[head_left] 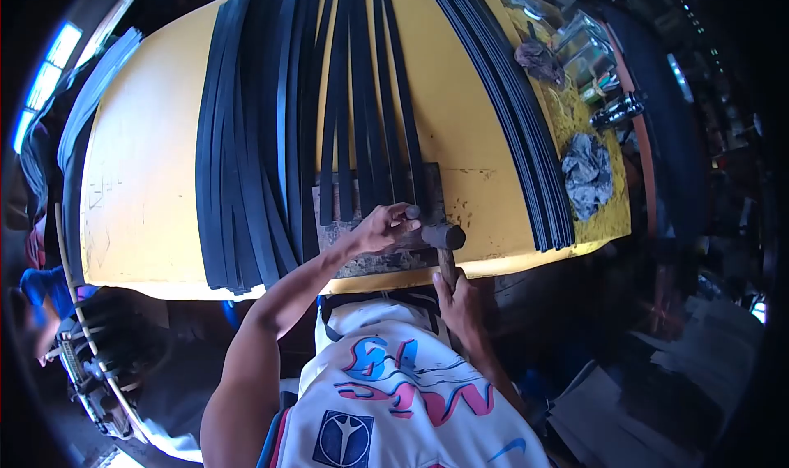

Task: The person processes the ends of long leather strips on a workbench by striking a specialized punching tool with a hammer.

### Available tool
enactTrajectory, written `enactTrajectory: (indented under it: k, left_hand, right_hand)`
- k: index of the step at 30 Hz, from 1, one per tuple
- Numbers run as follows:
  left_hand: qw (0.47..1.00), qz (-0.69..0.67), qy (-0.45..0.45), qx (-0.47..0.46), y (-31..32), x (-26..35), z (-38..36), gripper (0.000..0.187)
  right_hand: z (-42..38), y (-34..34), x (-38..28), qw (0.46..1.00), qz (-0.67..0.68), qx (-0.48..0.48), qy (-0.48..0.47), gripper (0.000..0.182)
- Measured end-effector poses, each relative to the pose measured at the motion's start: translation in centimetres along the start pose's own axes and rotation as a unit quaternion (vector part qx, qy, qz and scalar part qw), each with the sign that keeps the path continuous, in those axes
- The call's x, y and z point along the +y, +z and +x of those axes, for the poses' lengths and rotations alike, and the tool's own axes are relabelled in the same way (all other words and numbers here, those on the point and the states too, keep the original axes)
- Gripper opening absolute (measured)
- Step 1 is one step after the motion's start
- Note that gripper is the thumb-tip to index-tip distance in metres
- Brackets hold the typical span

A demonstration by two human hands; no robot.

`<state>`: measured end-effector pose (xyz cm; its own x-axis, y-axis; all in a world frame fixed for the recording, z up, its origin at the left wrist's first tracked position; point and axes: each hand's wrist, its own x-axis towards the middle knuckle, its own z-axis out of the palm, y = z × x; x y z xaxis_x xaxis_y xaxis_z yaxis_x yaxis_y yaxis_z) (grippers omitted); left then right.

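Over a dark, worn board point(329, 236) on the yellow table, my left hand point(385, 228) is closed, its fingers pinching a small dark cylindrical tool point(412, 212). Beneath it lie the ends of several narrow black strips point(370, 139). My right hand point(462, 302) is wrapped round the wooden handle of a hammer point(444, 236). The hammer's dark head is beside the fingers of my left hand, at the board's right edge. What the lower end of the small tool touches is hidden.
A thick bundle of black strips point(238, 139) lies left of the board, and another bundle point(509, 115) runs along the right. Crumpled grey material point(587, 176), a dark bottle point(618, 111) and clear containers point(588, 41) sit at the table's right edge. A partly visible person point(49, 299) is at far left.
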<state>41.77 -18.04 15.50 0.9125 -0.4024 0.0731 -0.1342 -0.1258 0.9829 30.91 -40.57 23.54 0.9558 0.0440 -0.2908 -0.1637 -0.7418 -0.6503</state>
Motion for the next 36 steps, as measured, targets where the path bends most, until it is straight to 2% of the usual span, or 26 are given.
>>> enactTrajectory:
  k: [1,2,3,6,7,12,14,31,34,36]
  left_hand:
    - [1.000,-0.005,-0.010,-0.007,0.9,-0.5,0.0,0.035]
    - [0.997,-0.008,-0.065,-0.027,1.2,-0.1,0.6,0.033]
    - [0.994,0.002,-0.105,-0.042,0.8,0.3,2.1,0.032]
    - [0.994,0.013,-0.111,-0.019,1.3,0.0,3.9,0.032]
    - [0.998,-0.014,-0.062,-0.007,1.7,-2.2,4.2,0.033]
    - [0.997,-0.025,-0.069,-0.025,1.6,-3.9,4.6,0.036]
    - [0.996,-0.030,-0.084,-0.028,1.3,-3.0,4.7,0.027]
    - [0.996,-0.036,-0.083,-0.019,1.4,-2.0,4.6,0.029]
    - [0.998,-0.013,-0.065,-0.013,1.6,-1.8,4.2,0.028]
    - [0.997,0.066,-0.021,-0.026,1.4,-1.2,3.9,0.026]
  right_hand:
    - [0.2,0.4,1.0,0.999,0.029,0.022,-0.028,0.050]
    - [0.6,0.0,1.6,0.998,-0.004,-0.038,0.048,0.051]
    - [0.7,0.1,2.1,0.997,-0.018,-0.047,0.056,0.051]
    - [1.3,0.5,3.2,0.997,-0.024,-0.051,0.058,0.050]
    - [1.5,1.0,4.0,0.997,-0.025,-0.057,0.056,0.050]
    - [1.5,0.8,4.6,0.996,0.023,-0.071,0.045,0.052]
    - [1.5,0.9,5.0,0.996,0.020,-0.075,0.044,0.053]
    - [1.7,0.7,4.9,0.993,0.013,-0.103,0.057,0.053]
    - [1.6,0.7,4.8,0.994,0.018,-0.090,0.052,0.052]
    - [1.7,-0.2,4.0,0.991,0.000,-0.108,0.076,0.051]
